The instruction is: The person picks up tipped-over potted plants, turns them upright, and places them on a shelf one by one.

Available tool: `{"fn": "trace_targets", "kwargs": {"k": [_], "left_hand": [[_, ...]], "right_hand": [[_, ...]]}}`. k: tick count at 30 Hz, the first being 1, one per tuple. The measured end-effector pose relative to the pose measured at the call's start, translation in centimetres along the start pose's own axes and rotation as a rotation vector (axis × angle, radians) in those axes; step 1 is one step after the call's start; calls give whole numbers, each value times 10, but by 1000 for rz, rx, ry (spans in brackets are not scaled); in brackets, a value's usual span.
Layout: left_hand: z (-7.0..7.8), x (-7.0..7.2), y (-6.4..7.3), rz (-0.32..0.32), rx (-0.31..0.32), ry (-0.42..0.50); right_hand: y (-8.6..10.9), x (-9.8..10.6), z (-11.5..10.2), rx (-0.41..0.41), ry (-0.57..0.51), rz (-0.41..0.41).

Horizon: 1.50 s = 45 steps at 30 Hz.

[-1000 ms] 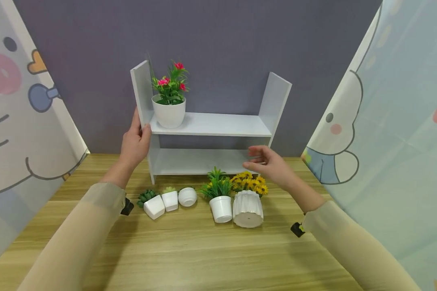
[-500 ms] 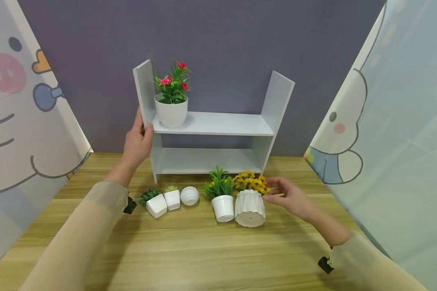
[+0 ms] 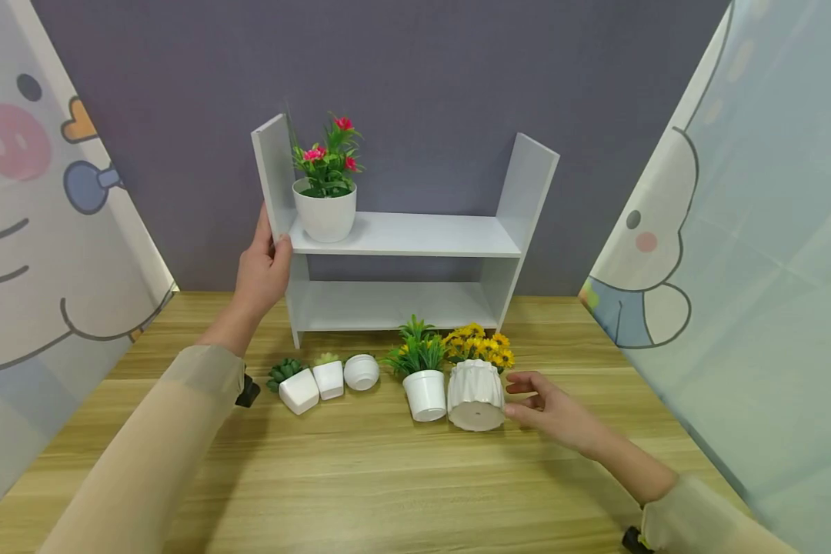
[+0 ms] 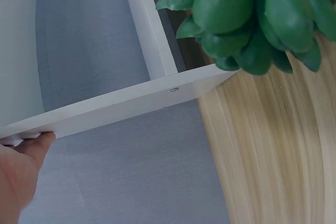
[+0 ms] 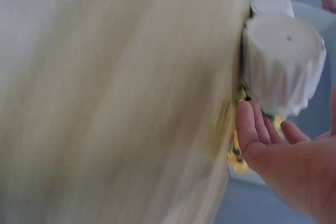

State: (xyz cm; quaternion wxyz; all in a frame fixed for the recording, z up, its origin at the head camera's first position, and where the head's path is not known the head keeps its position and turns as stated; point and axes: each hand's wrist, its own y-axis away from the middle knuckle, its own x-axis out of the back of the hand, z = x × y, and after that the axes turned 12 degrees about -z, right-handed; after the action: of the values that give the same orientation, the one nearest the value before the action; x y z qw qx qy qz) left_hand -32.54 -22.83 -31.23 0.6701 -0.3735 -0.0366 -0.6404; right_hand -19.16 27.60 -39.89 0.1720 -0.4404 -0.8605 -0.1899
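My left hand holds the left side panel of a white shelf, thumb at the front edge and fingers along the outer face. In the left wrist view, part of the hand shows against that panel. My right hand is just right of a ribbed white flowerpot lying tipped on the table, its yellow flowers toward the shelf. The right wrist view shows loosely bent fingers beside the pot, not closed around it.
A white pot with red flowers stands on the upper shelf at left. Tipped on the wooden table lie a green-plant pot, a succulent pot and two small white pots. Patterned curtains flank both sides.
My right hand has moved from in front of the lower shelf down and rightward to the ribbed flowerpot's right side. My left hand has stayed on the shelf panel.
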Motion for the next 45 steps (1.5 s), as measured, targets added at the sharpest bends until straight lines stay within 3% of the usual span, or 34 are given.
{"fn": "trace_targets", "kwargs": {"k": [12, 22, 38, 45], "left_hand": [[0, 0, 1, -5, 6, -4], [1, 1, 2, -1, -3, 4], [3, 0, 1, 1, -12, 4], [3, 0, 1, 3, -19, 6]], "right_hand": [[-19, -28, -10, -120, -16, 116], [-27, -32, -10, -144, -18, 126], [-24, -31, -8, -42, -135, 107], [-21, -25, -3, 16, -133, 102]]}}
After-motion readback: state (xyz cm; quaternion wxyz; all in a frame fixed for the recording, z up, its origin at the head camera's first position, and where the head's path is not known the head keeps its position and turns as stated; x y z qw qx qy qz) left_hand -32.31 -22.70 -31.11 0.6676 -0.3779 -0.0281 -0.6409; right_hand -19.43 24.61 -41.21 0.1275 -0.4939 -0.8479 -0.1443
